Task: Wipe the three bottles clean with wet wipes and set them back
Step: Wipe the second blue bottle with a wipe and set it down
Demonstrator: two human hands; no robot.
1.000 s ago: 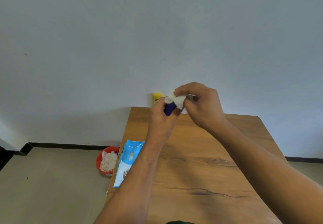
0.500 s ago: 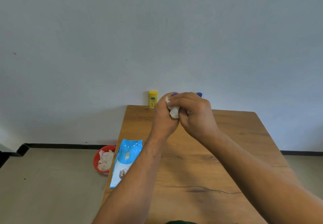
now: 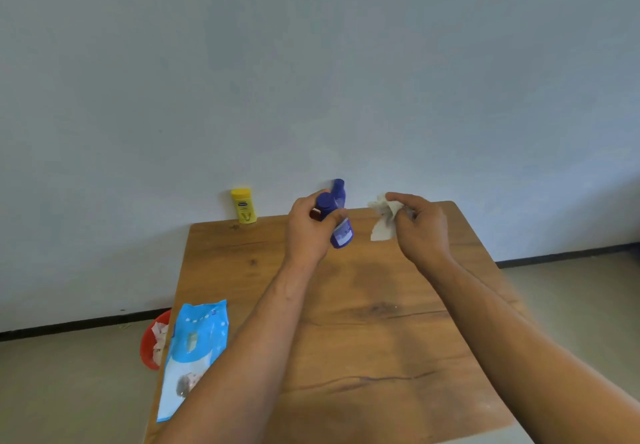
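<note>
Head view. The left hand [image 3: 306, 232] is held over the far part of the bench [image 3: 381, 322], its fingers curled round a small blue-capped bottle [image 3: 323, 202]. A taller blue bottle [image 3: 343, 234] is just behind, partly covered by those fingers; contact cannot be told. The right hand [image 3: 419, 232], apart to the right, pinches a crumpled white wipe [image 3: 382, 225]. A yellow bottle [image 3: 244, 206] stands upright at the far left edge by the wall. A blue wipes pack [image 3: 194, 350] lies on the near left edge, with a red bowl [image 3: 147, 343] of used wipes on the floor beside it.

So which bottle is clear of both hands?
The yellow bottle, upright alone at the table's far edge. The small blue-capped bottle is in the left hand, the taller blue bottle right by its thumb.
</note>
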